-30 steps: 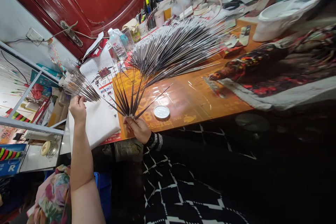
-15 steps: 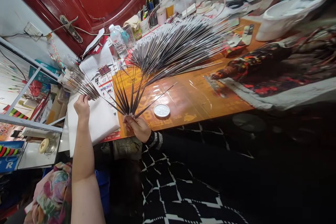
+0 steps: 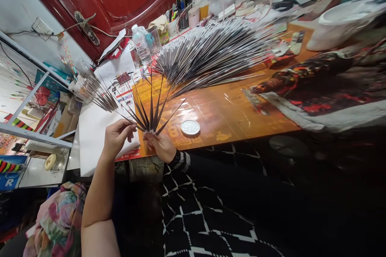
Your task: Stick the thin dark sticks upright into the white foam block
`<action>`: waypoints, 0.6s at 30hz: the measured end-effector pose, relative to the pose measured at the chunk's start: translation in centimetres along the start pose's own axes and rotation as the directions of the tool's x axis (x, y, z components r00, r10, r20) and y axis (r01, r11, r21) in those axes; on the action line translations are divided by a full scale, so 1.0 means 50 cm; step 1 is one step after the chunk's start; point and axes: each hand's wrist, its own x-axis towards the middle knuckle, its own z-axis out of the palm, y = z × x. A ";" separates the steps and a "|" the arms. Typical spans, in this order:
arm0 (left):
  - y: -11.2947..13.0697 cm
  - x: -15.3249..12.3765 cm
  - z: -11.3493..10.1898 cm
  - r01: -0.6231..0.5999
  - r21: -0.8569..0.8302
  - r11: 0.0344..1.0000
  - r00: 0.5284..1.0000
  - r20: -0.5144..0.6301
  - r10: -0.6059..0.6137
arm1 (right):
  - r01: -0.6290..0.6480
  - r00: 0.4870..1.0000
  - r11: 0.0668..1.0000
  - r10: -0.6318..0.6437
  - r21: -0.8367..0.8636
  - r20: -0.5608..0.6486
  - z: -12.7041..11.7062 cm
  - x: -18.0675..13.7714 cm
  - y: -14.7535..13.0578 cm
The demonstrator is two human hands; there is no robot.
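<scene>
My right hand (image 3: 163, 146) is closed around the lower ends of a fan of dark, thin tapered sticks (image 3: 152, 114), their fine points spreading upward. Beside it, my left hand (image 3: 119, 138) has its fingers pinched on the leftmost stick of that fan, close to its thick end. A smaller group of similar sticks (image 3: 105, 100) lies on a white foam pad (image 3: 95, 138) beyond my left hand. A large heap of grey and dark sticks (image 3: 205, 54) with whitish ends covers the back of the table.
A round white lid (image 3: 190, 127) lies on the orange tabletop (image 3: 217, 108) to the right. Behind stand a water bottle (image 3: 140, 46) and pots of colourful pens and tools. A white basin (image 3: 337, 28) and a paint-stained cloth (image 3: 325, 96) are at the right; a metal frame (image 3: 36, 138) rises at the left.
My left hand has moved right and down, from the small group on the foam pad to the fan in my right hand. The right hand keeps its hold; the view has shifted slightly.
</scene>
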 end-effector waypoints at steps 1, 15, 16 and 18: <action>0.001 0.004 -0.008 -0.001 -0.007 1.000 1.000 -0.020 0.001 | -0.006 1.000 1.000 0.006 0.008 0.002 0.000 0.000 -0.001; -0.150 0.153 -0.206 0.189 0.609 0.771 0.822 -0.527 0.215 | -0.032 0.999 0.999 0.031 0.032 0.039 0.000 0.005 -0.006; -0.156 0.152 -0.200 0.196 0.602 0.774 0.825 -0.528 0.202 | -0.031 0.999 0.999 0.030 0.033 0.040 0.000 0.005 -0.006; -0.160 0.149 -0.191 0.210 0.593 0.778 0.826 -0.533 0.184 | -0.032 0.999 0.999 0.030 0.039 0.037 0.001 0.005 -0.007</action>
